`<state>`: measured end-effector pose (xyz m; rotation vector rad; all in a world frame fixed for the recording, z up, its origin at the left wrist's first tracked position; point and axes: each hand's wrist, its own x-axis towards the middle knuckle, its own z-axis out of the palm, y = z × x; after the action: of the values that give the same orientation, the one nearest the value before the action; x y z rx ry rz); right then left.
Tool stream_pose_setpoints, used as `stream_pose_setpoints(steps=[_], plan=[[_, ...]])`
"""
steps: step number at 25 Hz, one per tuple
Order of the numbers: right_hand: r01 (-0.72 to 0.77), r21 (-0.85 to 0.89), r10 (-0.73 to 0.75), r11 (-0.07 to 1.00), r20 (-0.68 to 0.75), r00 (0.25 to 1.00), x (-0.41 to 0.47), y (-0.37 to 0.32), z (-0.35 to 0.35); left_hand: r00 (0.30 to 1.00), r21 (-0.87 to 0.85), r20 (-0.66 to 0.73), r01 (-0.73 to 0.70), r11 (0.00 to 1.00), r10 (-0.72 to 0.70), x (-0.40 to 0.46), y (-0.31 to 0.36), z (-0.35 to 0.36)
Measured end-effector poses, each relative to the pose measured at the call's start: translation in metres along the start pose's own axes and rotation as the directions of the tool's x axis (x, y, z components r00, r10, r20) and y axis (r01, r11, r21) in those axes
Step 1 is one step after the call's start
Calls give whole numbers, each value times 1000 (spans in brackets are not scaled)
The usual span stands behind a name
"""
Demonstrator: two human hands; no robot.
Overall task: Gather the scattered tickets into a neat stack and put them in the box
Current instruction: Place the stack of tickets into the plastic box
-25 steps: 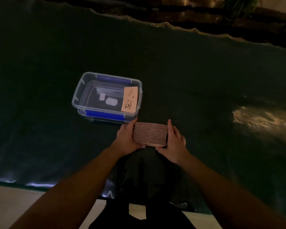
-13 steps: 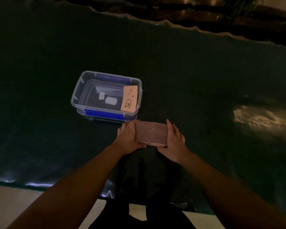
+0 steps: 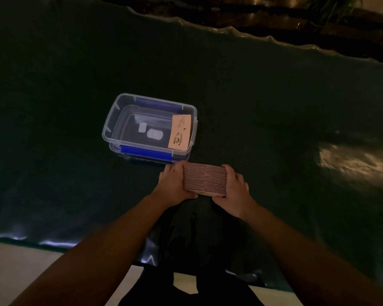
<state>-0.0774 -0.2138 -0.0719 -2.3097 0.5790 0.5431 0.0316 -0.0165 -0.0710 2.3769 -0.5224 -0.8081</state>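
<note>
A thick stack of pale tickets stands on edge between both hands, just in front of the box. My left hand presses its left end and my right hand grips its right end. The clear plastic box with blue clips stands open on the dark sheet, a little beyond and left of the stack. One tan ticket leans against the box's right inner wall.
A dark shiny sheet covers the surface, with a wavy far edge and a bright glare patch at right. Two small white labels show on the box floor. A pale floor lies at the near left.
Both hands have carried the stack slightly forward and up, closer to the box's near right corner. The box and the ticket in it have not moved.
</note>
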Motion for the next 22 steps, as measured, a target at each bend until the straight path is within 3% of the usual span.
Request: stream_pose_setpoints(steps=[4,9,13,16,18,20,22], plan=[[-1,12,1,1000,9,1000,-3,-10,-7,1000,-48,11,-16,999,17,-4,0,-7],[-14,182,5,983,53,999,-9,-34,-30,998,-352,10,-56,934,64,-26,-5,-42],[-6,395,-47,919,126,991,-7,-73,-46,995,-636,33,-54,770,97,-35,-1,-91],[-11,489,-88,872,178,980,-1,-112,-56,995,-880,40,-7,476,90,-32,2,-122],[-14,525,-111,851,205,972,5,-136,-62,997,-939,17,-10,345,74,-27,2,-140],[8,540,-142,842,208,968,13,-160,-67,999,-945,-8,-19,326,33,-20,0,-162],[45,544,-155,838,158,975,24,-185,-73,999,-928,-16,-3,374,-33,-9,-4,-184]])
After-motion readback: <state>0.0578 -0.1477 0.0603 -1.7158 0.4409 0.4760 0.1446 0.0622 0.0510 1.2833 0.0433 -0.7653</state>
